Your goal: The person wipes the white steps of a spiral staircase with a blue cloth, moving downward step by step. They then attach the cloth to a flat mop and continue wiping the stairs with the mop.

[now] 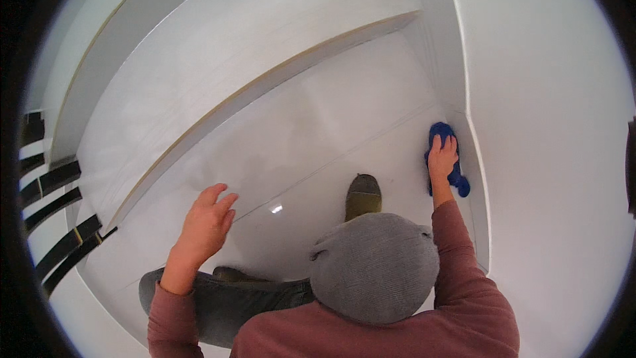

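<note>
My right hand rests with bent fingers on a crumpled blue cloth at the foot of the white side wall, on the right. Parts of the cloth stick out above the fingertips and on both sides of the hand; the palm hides the rest. On the left, my left hand is held over the glossy white floor, its fingers apart and curved, with nothing in them. Below and between the hands is a rounded grey fabric cap. A dark shoe shows just above it.
A low white ledge with a tan edge curves across from lower left to upper right. A white wall with a raised rim stands at right. Several black strips lie at far left. A bent leg in dark trousers is at lower left.
</note>
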A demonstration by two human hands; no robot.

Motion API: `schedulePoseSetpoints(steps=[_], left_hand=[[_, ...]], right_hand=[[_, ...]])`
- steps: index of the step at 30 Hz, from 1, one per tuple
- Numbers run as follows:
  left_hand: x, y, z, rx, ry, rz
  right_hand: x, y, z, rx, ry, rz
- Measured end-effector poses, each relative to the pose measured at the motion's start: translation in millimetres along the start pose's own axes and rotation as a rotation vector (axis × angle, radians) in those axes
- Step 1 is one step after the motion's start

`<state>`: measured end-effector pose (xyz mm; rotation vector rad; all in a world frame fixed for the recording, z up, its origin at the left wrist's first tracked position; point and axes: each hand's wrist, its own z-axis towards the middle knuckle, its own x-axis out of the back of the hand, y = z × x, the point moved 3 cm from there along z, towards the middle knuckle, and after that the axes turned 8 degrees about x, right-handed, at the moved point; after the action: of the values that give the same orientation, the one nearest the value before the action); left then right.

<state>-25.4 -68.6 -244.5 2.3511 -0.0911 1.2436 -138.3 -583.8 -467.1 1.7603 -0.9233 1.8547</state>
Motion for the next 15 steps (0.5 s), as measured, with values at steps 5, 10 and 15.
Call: schedulePoseSetpoints(steps=[5,10,15], left_hand=[[61,-86,50,-0.124,-0.023,-0.040],[57,-101,35,-0.092,-0.062,-0.049],[55,-107,18,-0.032,-0.167,-0.115]], right_hand=[[13,-208,-32,0.560,-0.101,-0.082],[10,-219,-93,0.893,-0.223,-0.039],[7,-218,-93,0.930,-0.201,-0.001]])
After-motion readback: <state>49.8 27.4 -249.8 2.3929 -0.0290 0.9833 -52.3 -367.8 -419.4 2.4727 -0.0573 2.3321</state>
